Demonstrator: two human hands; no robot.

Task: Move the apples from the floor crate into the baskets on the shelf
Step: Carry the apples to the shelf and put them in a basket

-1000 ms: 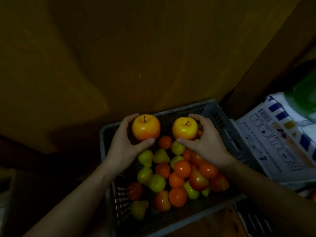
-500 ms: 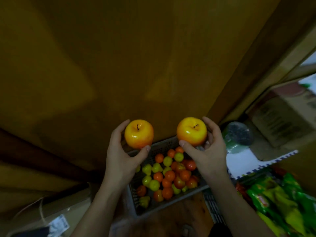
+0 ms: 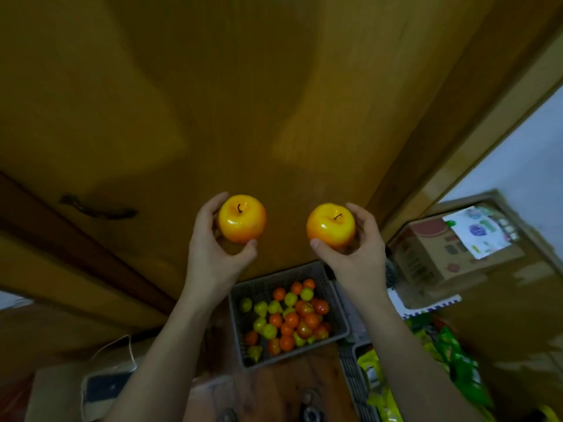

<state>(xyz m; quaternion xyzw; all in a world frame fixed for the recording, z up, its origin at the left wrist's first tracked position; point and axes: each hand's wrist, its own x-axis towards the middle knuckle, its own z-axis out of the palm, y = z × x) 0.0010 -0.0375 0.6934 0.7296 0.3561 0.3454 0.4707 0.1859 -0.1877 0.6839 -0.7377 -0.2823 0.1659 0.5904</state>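
Note:
My left hand (image 3: 210,254) grips a yellow-orange apple (image 3: 242,218) with its stem up. A second yellow-orange apple (image 3: 330,224) sits in the grip of my right hand (image 3: 356,254). Both apples are held high in front of a wooden cabinet door (image 3: 243,102), well above the grey floor crate (image 3: 335,287). The crate holds several small orange, red and yellow-green fruits (image 3: 289,321). No shelf or baskets are in view.
A dark handle (image 3: 97,207) sits on the wood panel at left. A cardboard box (image 3: 432,254) stands at right, with green and yellow packets (image 3: 457,370) in another crate below it. A box with a cord lies at lower left (image 3: 100,376).
Both hands have lifted the apples out of the crate and raised them. The view has pulled back, so the crate now looks smaller and lower.

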